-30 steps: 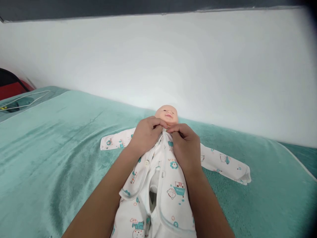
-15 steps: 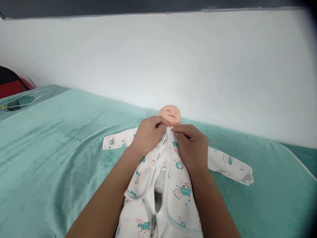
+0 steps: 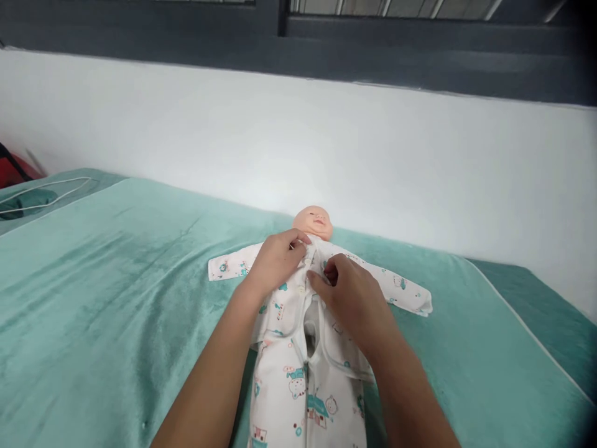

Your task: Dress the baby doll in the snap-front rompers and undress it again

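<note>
Patterned jacket [image 3: 283, 314], worn by a doll lying face up on a green cover [image 3: 140, 249]. My left hand [image 3: 277, 261] is at the collar, thumb and fingertips drawn narrow, apparently pinching the neck edge. My right hand [image 3: 357, 295] has left the collar, where both sets of fingertips met half a second ago, and now lies lower, over the chest. Its fingers are curled and its thumb is at the front edge; whether cloth is caught between them I cannot tell. The change leaves the neck edge, as I judge it, to the left hand alone, with the right hand working at the front opening. Below my hands, the two front panels part towards the hem, and white trim shows along their edges. Patterned trousers [image 3: 280, 386] extend beneath the hem towards me. Left sleeve [image 3: 233, 261] and right sleeve [image 3: 405, 292] are spread outward, the latter now exposed nearer the shoulder. Beyond the collar is the doll's head [image 3: 305, 218], near a white wall [image 3: 186, 124]; above it, a dark frame [image 3: 186, 43] occupies more of my view than before.
</note>
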A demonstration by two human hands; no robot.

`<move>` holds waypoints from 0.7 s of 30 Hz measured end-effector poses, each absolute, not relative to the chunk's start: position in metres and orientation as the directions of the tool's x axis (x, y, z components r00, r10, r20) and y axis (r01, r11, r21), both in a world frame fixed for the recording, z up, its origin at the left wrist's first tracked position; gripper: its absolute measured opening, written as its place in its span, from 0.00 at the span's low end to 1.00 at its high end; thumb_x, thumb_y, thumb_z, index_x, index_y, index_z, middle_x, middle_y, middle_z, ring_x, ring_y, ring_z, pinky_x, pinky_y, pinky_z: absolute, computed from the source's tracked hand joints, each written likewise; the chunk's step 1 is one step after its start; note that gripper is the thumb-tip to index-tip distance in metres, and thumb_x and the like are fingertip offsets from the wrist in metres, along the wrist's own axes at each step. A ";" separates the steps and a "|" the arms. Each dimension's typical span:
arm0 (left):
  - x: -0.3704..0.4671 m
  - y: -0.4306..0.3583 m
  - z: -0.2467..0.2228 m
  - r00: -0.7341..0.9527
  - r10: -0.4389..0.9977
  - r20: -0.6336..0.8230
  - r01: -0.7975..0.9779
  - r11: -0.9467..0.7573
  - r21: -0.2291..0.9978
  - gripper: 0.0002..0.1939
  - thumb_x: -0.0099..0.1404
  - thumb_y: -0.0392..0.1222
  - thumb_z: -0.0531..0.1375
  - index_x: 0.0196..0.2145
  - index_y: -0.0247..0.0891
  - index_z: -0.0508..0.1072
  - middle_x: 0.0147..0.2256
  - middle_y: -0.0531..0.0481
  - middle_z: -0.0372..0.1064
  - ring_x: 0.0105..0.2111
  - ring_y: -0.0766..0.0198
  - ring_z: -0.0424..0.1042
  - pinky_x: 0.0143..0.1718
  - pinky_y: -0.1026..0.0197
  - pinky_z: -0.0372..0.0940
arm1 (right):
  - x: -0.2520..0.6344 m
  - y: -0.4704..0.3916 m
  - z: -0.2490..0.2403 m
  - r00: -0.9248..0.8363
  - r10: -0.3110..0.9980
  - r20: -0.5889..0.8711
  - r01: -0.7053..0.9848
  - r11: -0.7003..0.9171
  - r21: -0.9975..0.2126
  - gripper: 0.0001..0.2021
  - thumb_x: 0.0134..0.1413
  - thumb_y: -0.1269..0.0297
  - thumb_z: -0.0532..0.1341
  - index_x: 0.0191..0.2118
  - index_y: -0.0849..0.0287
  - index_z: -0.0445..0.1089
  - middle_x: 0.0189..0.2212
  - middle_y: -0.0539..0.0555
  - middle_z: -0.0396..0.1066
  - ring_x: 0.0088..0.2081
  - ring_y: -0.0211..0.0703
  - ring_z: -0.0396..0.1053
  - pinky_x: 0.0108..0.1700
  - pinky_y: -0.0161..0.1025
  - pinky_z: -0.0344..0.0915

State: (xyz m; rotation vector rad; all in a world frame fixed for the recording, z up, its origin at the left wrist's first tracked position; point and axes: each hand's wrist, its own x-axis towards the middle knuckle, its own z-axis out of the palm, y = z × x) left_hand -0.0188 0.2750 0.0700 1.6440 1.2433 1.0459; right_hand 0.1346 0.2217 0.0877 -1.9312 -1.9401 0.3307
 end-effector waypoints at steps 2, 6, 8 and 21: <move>-0.024 0.270 0.072 0.226 0.965 0.135 0.295 -0.200 0.934 0.11 0.63 0.41 0.55 0.37 0.39 0.76 0.26 0.56 0.67 0.25 0.69 0.62 0.26 0.66 0.55 | 0.130 0.221 0.084 0.037 0.993 0.110 0.915 0.011 -0.403 0.11 0.61 0.57 0.55 0.29 0.54 0.57 0.30 0.52 0.68 0.29 0.42 0.60 0.31 0.39 0.50; -0.033 0.264 0.074 0.321 0.939 0.126 0.324 -0.234 0.917 0.09 0.62 0.44 0.58 0.33 0.39 0.76 0.29 0.54 0.70 0.27 0.68 0.65 0.27 0.66 0.58 | 0.128 0.224 0.081 0.037 0.989 0.145 0.898 0.031 -0.440 0.13 0.63 0.59 0.52 0.27 0.55 0.55 0.28 0.51 0.68 0.28 0.41 0.58 0.31 0.39 0.49; -0.034 0.263 0.075 0.340 0.936 0.096 0.345 -0.219 0.913 0.08 0.61 0.45 0.60 0.33 0.39 0.75 0.29 0.54 0.70 0.27 0.68 0.65 0.27 0.65 0.58 | 0.130 0.224 0.081 0.032 0.987 0.156 0.855 0.054 -0.517 0.15 0.64 0.58 0.53 0.26 0.55 0.56 0.26 0.50 0.68 0.28 0.40 0.58 0.32 0.39 0.49; -0.024 0.263 0.073 0.375 0.926 0.045 0.173 -0.117 0.978 0.07 0.64 0.44 0.59 0.31 0.39 0.69 0.26 0.56 0.62 0.25 0.70 0.59 0.26 0.66 0.55 | 0.154 0.227 0.054 0.176 0.984 0.004 0.119 -0.017 -0.993 0.14 0.53 0.50 0.65 0.32 0.57 0.71 0.24 0.46 0.62 0.25 0.35 0.54 0.27 0.34 0.51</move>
